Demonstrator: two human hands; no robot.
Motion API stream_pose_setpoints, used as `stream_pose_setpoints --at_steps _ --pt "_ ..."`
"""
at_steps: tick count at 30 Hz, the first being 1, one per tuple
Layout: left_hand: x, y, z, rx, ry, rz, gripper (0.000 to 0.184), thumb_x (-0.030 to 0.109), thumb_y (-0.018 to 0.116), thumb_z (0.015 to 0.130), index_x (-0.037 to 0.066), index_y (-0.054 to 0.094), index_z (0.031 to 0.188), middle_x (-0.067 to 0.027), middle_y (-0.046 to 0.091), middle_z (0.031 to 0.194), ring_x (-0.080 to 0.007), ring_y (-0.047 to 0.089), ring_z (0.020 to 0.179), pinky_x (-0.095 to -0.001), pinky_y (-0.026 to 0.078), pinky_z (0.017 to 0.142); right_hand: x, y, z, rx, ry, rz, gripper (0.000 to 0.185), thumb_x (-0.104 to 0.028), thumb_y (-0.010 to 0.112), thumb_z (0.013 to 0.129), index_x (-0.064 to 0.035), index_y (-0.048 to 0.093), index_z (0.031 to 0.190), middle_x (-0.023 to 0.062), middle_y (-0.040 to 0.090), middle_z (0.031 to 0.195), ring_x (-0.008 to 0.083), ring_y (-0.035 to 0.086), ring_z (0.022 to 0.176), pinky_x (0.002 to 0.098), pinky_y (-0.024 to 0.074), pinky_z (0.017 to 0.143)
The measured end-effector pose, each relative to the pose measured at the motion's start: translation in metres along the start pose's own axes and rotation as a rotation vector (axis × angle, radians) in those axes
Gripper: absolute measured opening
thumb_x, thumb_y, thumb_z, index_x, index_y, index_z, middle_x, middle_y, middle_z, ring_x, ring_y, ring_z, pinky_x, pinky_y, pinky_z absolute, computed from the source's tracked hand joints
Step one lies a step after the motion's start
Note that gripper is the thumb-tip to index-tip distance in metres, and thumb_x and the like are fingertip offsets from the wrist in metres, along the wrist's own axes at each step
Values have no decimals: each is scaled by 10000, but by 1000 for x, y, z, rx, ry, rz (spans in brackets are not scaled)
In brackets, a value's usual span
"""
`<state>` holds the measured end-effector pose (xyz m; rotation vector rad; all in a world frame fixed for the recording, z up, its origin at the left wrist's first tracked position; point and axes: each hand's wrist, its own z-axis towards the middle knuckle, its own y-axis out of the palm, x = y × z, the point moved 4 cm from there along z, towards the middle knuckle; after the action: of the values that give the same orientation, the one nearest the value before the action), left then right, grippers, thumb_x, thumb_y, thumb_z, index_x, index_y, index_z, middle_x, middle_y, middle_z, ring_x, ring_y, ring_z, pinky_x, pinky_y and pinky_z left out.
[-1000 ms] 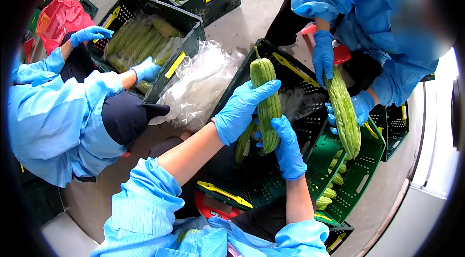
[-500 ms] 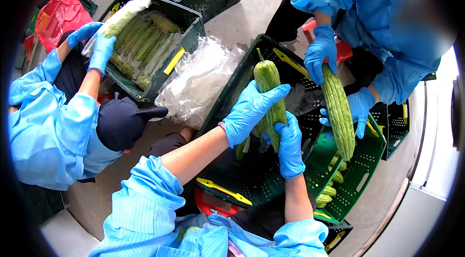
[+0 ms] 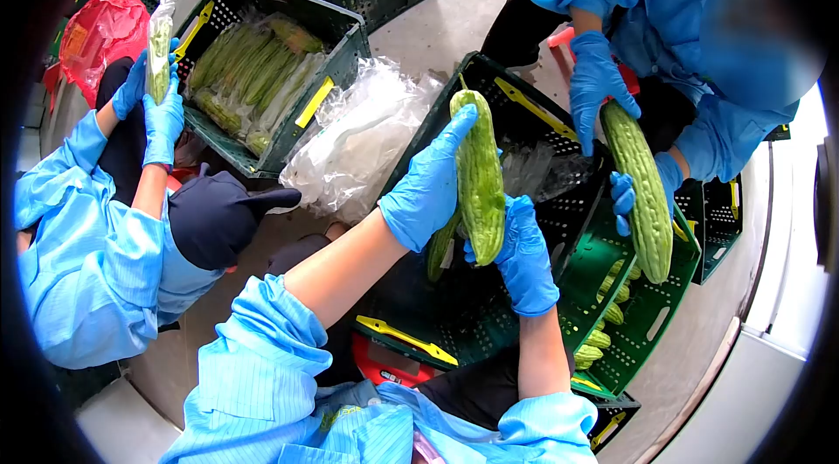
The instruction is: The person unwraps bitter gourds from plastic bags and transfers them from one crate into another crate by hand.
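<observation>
A green, bumpy bitter melon [image 3: 480, 180] is upright and slightly tilted between my two hands, its stem end up. My left hand [image 3: 426, 187] is closed round its upper part from the left, thumb along the side, fingertips behind. Low on the right, my right hand [image 3: 527, 259] grips the bottom end, with some fingers hidden behind it. Below the melon is a dark green crate [image 3: 398, 285] with yellow handles. Another bitter melon [image 3: 443, 247] shows partly behind my left hand. Clear plastic [image 3: 533, 169] lies inside the crate.
At right, a co-worker's gloved hands hold another bitter melon [image 3: 642, 189]. A co-worker at left holds a plastic-wrapped one [image 3: 159, 45] beside a crate [image 3: 348, 62] of wrapped melons. Clear plastic bags [image 3: 354, 132] lie between crates. A green crate [image 3: 651, 311] with melons stands right.
The melon in my hands has turned and shows a different side; my left thumb points further up. The left co-worker's wrapped melon moved left and upright. The right co-worker's melon shifted right.
</observation>
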<state>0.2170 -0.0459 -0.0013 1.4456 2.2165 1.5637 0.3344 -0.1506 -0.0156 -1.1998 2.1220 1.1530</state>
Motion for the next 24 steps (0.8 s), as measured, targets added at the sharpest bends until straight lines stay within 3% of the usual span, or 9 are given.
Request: stream_pose_setpoints --at_steps 4,9,18,19,24 --pt "1 -10 2 19 -15 -24 588 572 623 920 147 541 1317 -165 619 1132 -280 643 994 -439 557 862 2 2 10 -103 -50 124 594 -510 505 1003 -26 541 1345 141 662 1194 252 708 910 409 615 687" --pt "-2 -13 2 -2 -2 -85 600 587 598 928 145 530 1327 -166 620 1134 -286 640 1003 -445 551 876 11 -9 13 45 -40 21 491 -451 497 1025 -68 571 1322 139 676 1174 254 711 904 422 616 699" --pt "-10 -12 7 -117 42 -159 550 476 609 948 86 530 1327 -180 618 1211 -288 622 1060 -447 492 982 4 -6 5 134 55 -52 615 -557 477 1001 -26 581 1294 127 693 1075 232 698 820 367 587 663" --pt "-12 -12 7 -140 23 -180 513 444 606 950 69 562 1296 -178 629 1204 -287 620 1067 -444 487 984 6 -10 6 97 35 -46 540 -543 524 989 -96 596 1284 91 685 1088 228 696 838 377 593 692" --pt "-6 0 3 -114 14 -167 441 430 577 962 85 616 1233 -135 657 1136 -266 624 1047 -427 496 956 2 -8 4 130 -8 -71 565 -541 515 993 -57 599 1271 107 687 1066 218 689 805 361 589 665"
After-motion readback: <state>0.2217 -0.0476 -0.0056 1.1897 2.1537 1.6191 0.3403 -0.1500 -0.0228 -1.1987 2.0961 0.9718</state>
